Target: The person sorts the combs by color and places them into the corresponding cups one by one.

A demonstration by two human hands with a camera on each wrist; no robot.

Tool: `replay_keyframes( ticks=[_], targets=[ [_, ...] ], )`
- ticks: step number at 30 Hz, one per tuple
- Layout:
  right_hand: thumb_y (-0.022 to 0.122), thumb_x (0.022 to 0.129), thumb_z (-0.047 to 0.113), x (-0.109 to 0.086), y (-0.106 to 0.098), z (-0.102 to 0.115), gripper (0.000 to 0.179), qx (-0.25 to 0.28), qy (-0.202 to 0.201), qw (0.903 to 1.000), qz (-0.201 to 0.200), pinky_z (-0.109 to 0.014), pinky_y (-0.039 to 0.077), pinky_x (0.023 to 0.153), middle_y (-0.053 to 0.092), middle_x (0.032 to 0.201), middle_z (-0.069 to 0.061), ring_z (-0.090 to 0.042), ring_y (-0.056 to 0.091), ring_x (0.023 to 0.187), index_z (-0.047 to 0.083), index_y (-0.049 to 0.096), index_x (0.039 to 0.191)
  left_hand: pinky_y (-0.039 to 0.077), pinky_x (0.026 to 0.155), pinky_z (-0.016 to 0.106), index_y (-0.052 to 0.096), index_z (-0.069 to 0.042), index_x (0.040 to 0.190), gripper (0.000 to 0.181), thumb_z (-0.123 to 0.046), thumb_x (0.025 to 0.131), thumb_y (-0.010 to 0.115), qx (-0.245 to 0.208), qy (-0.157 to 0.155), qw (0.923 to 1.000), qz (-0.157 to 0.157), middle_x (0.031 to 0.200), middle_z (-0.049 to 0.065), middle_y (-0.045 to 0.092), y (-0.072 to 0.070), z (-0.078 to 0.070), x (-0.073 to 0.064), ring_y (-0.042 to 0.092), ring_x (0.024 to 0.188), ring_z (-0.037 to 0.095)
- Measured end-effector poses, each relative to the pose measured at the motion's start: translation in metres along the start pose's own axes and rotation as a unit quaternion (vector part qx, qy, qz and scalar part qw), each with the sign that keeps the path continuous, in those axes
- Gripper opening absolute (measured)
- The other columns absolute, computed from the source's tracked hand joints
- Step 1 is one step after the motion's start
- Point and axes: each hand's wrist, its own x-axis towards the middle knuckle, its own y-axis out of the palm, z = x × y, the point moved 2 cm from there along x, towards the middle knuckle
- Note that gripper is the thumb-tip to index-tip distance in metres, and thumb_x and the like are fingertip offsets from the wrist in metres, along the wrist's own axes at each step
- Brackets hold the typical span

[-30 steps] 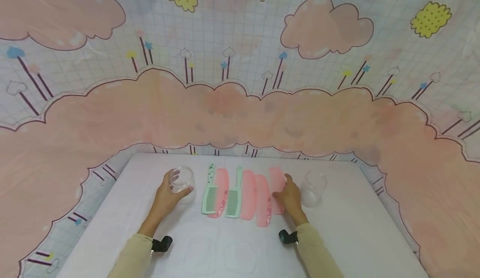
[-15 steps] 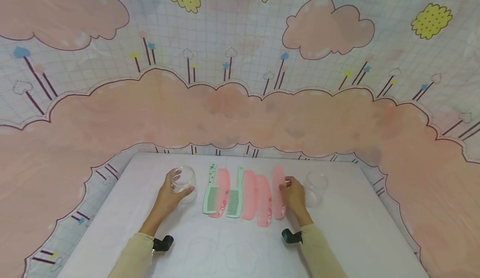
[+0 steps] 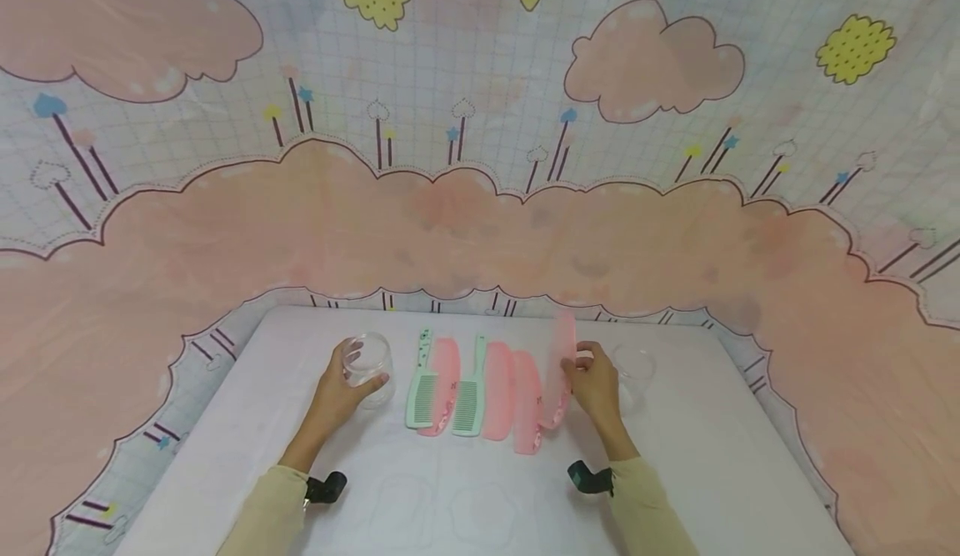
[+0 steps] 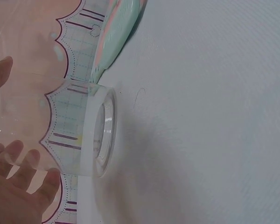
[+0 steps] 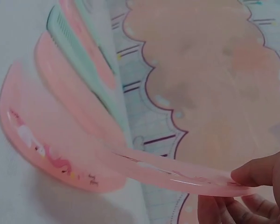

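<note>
My left hand (image 3: 341, 385) holds a clear round jar (image 3: 371, 373) at the table's left, thumb on one side and fingers round the other, as the left wrist view also shows. My right hand (image 3: 597, 383) pinches a pink comb (image 5: 177, 172) between thumb and fingers. That comb is tipped up on edge at the right end of a row of combs. Beside it lie a pink comb with a printed pattern (image 3: 527, 402) and a plain pink comb (image 3: 498, 389). Farther left are two mint green handled combs (image 3: 467, 406), with another pink comb (image 3: 446, 373) between them.
A second clear jar (image 3: 637, 368) stands just right of my right hand, partly hidden behind it. The white table (image 3: 420, 506) ends at the back against a patterned cloth (image 3: 525, 239) with clouds. Dark wrist cameras (image 3: 590, 478) sit at both sleeves.
My right hand has taken hold of the rightmost pink comb, shifted right and tilted it up off the table. The left hand with its jar has stayed nearly in place.
</note>
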Motion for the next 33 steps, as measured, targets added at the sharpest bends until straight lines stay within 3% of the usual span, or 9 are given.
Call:
replay_keyframes(
  ticks=[5,12,24,33],
  targets=[
    [0.067,0.091,0.018,-0.003,-0.001,0.007,0.035,0.043,-0.008,0.9990,-0.011,-0.024,0.052,0.052,0.072,0.095,-0.021,-0.013,0.061,0.056,0.005,0.055,0.122,0.030,0.116,0.059,0.017,-0.005,0.154,0.095,-0.034,0.085,0.076,0.001,-0.002,1.0000,-0.001,0.156,0.023,0.032,0.001,0.003,0.000,0.031,0.144,0.044],
    [0.067,0.091,0.012,-0.008,0.002,0.016,0.033,0.104,-0.013,0.9945,-0.003,-0.027,0.059,0.057,0.073,0.097,-0.022,-0.011,0.067,0.066,0.005,0.054,0.121,0.029,0.117,0.058,0.014,-0.006,0.155,0.097,-0.033,0.086,0.076,-0.002,-0.009,0.9999,0.007,0.158,0.021,0.030,0.000,0.007,0.000,0.029,0.144,0.044],
    [0.066,0.091,0.009,-0.012,0.004,0.051,0.030,0.150,-0.066,0.9864,0.015,-0.033,0.061,0.063,0.073,0.093,-0.019,-0.010,0.070,0.069,0.007,0.055,0.120,0.028,0.117,0.059,0.014,-0.006,0.154,0.095,-0.032,0.086,0.075,-0.004,-0.003,1.0000,0.002,0.158,0.022,0.030,0.000,0.004,0.000,0.029,0.144,0.045],
    [0.064,0.091,0.004,-0.015,0.012,0.080,0.030,0.183,-0.090,0.9784,0.033,-0.031,0.060,0.063,0.072,0.093,-0.020,-0.012,0.070,0.073,0.006,0.055,0.120,0.028,0.117,0.057,0.013,-0.007,0.155,0.095,-0.031,0.086,0.075,-0.007,-0.003,1.0000,0.003,0.158,0.019,0.031,0.001,0.006,0.000,0.029,0.145,0.042]
  ],
)
